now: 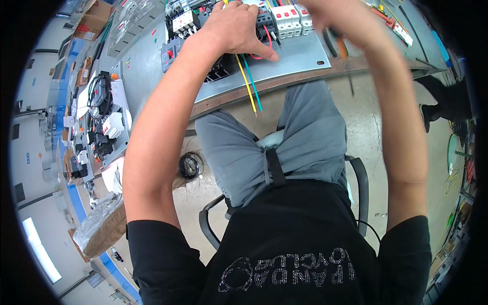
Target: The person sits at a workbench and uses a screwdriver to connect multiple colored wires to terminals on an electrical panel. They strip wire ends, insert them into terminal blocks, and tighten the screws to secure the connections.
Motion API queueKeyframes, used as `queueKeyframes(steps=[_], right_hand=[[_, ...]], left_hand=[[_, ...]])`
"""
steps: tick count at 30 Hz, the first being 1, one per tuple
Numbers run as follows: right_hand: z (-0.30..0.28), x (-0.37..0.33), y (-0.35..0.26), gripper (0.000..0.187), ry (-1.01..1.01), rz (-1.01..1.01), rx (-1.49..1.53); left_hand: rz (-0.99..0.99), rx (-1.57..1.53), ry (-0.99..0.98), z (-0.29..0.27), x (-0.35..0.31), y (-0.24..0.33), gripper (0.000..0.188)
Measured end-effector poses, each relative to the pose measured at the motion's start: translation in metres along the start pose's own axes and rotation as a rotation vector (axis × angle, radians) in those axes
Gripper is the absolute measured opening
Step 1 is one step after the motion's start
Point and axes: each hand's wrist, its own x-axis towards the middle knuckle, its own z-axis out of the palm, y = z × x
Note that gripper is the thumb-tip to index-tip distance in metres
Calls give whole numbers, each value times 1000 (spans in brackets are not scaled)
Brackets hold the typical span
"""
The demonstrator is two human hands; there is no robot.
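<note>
Currently I log both hands up at the far edge of the grey mounting panel (300,56), arms reaching forward over the lap. My left hand (231,28) lies palm down, fingers spread wide and pressed flat on the black components, thumb stretched toward the right hand; it grips nothing that I can see, though 2 loose wires, the yellow wire (246,84) and the green wire (252,84), run out from under its heel. Both wires have their long axis running from the hand back toward my body, slightly rightward, free ends pointing at my knees and hanging past the near panel edge. The left hand is clearly the nearer of the 2 to them, touching or just over their upper ends. My right hand (335,15) is blurred at the top rim; whether it is closed on anything I cannot tell. An orange-handled tool (341,47) lies just below it on the panel. White breakers with red tabs (290,18) sit between the 2 hands.
</note>
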Motion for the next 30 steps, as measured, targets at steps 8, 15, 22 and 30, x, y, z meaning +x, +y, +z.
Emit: queueKeyframes(steps=[8,15,22,30], right_hand=[[96,19,129,23,-124,116,490],[110,22,132,17,-77,178,828],[109,26,131,19,-109,264,867],[114,30,129,20,-45,224,801]], left_hand=[[61,9,52,-4,6,2,117],[81,7,20,-10,5,1,120],[54,11,5,-8,8,2,116],[83,-12,34,-5,10,-1,113]])
